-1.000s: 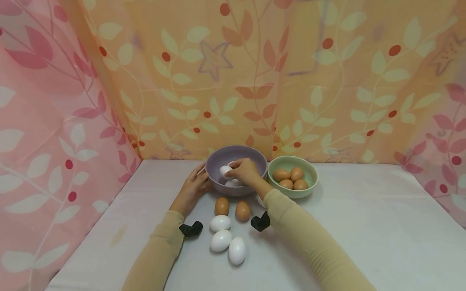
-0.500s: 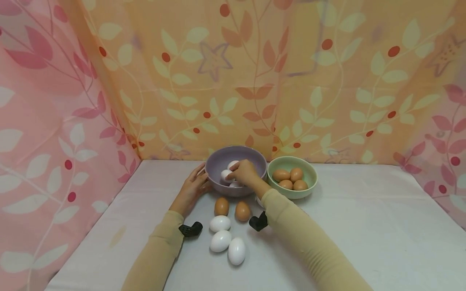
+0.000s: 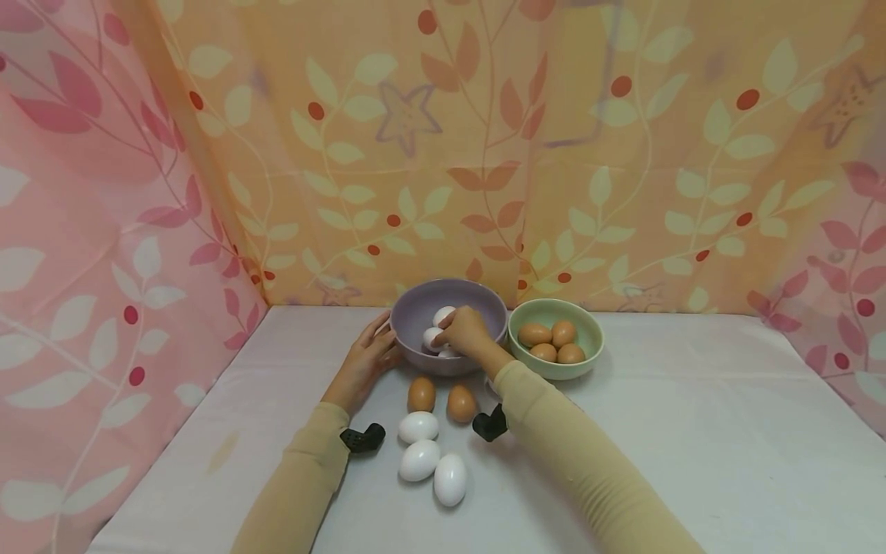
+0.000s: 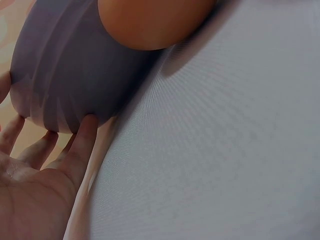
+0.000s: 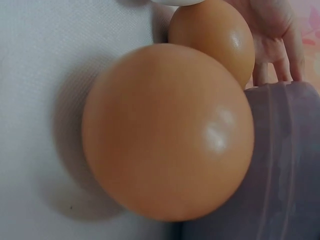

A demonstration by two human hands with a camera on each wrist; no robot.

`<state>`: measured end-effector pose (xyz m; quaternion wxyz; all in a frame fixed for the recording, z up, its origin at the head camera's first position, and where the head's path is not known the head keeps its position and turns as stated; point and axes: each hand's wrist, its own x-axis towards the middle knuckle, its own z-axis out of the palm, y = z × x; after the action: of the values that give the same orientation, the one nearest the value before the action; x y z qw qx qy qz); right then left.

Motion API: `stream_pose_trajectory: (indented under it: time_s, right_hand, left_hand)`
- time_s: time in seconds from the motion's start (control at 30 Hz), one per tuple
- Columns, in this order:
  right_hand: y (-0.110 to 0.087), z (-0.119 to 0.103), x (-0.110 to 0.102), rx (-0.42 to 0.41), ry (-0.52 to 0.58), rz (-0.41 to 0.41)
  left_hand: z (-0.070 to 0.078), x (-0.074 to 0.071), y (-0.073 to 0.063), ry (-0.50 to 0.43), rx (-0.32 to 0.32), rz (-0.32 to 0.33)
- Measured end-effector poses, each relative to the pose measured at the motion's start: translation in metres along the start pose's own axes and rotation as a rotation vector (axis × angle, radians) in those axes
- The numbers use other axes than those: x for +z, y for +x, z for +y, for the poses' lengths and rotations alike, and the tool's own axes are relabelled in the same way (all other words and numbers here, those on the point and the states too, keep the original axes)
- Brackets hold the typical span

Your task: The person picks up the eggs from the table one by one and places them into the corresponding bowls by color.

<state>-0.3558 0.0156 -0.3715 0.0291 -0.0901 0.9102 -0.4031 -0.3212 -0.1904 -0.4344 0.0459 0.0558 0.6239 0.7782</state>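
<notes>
A purple bowl (image 3: 443, 368) stands near the back of the table. My right hand (image 3: 472, 335) reaches over its near right rim and pinches a white egg (image 3: 434, 339) low inside. Other white eggs lie around it in the bowl, one of them (image 3: 444, 315) just behind. My left hand (image 3: 367, 362) rests against the bowl's left side, its fingers spread and fairly straight; fingertips touch the outer wall (image 4: 65, 75) in the left wrist view. Close in front of the bowl sit two brown eggs (image 3: 421, 395), and one brown egg (image 5: 167, 132) fills the right wrist view.
Just right of the purple bowl stands a green bowl (image 3: 590, 329) holding several brown eggs (image 3: 535, 335). Three white eggs (image 3: 419, 461) lie nearer on the white cloth. Another white egg (image 3: 492, 386) is mostly hidden behind the right sleeve. A patterned curtain (image 3: 443, 192) hangs behind.
My right hand has lowered the white egg further into the purple bowl, shifting slightly right and toward me. The left hand stays at the bowl's side.
</notes>
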Motion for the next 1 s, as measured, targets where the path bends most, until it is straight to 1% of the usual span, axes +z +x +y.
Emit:
stream_pose_trajectory:
  time_s: [0.17, 0.33, 0.43, 0.5, 0.57, 0.63, 0.77, 0.87, 1.0]
  right_hand:
    - [0.0, -0.001, 0.0, 0.002, -0.04, -0.001]
    - [0.001, -0.002, 0.001, 0.002, -0.05, -0.008]
    - [0.001, 0.0, 0.002, -0.014, -0.046, 0.012]
    - [0.001, 0.001, 0.001, -0.025, -0.025, 0.031]
    - [0.0, 0.002, 0.001, -0.035, 0.03, 0.053]
    - [-0.002, 0.004, -0.002, -0.043, 0.11, 0.072]
    - [-0.012, 0.006, -0.014, -0.067, 0.262, 0.079]
    - [-0.024, 0.008, -0.025, -0.088, 0.353, 0.058]
    - [-0.045, 0.014, -0.038, -0.089, 0.449, 0.038]
  left_hand:
    - [-0.001, -0.001, 0.0, 0.013, 0.011, -0.011]
    - [-0.001, -0.002, 0.001, -0.001, 0.009, -0.012]
    - [-0.002, -0.002, 0.002, -0.003, 0.008, -0.011]
    - [-0.002, -0.001, 0.002, -0.006, 0.007, -0.01]
    - [-0.002, -0.001, 0.001, -0.015, 0.003, -0.006]
    - [-0.002, 0.0, 0.001, -0.022, 0.002, -0.01]
    - [-0.002, 0.0, 0.001, -0.014, 0.0, -0.018]
    - [-0.002, 0.0, 0.001, -0.006, 0.001, -0.012]
    - [-0.001, -0.001, 0.001, -0.008, 0.003, 0.006]
